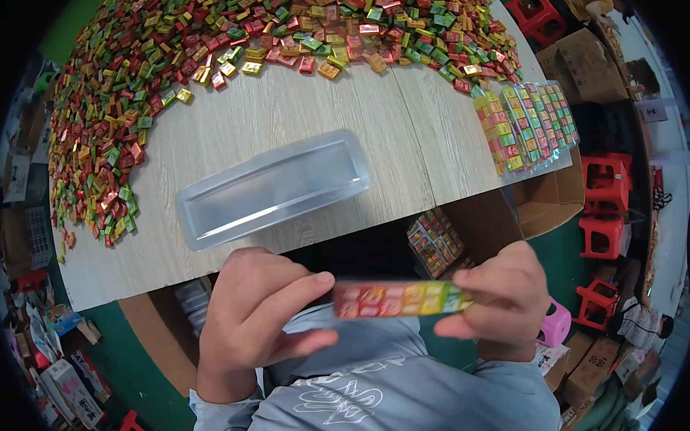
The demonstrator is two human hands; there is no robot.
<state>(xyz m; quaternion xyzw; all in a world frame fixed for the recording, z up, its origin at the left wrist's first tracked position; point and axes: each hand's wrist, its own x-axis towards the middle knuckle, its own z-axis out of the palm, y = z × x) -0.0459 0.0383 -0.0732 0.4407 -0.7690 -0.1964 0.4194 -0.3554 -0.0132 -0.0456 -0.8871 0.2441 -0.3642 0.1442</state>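
A flat pack of small wrapped candies (391, 299), in red, yellow and green rows, is held level in front of my body. My right hand (502, 297) pinches its right end between thumb and fingers. Close by the pack's left end is my left hand (266, 308), thumb and forefinger apart with nothing between them. Beyond my hands, a clear plastic tray (274, 189) with a long rectangular shape lies tilted on the wooden table (288, 111); I see no candies in it.
A big heap of loose wrapped candies (291, 24) curves across the table's far and left sides. Several filled packs (527, 127) overlap at the right edge. Below the table edge, a cardboard box (547, 200) stands near more packs (435, 241). Red stools (604, 183) are farther right.
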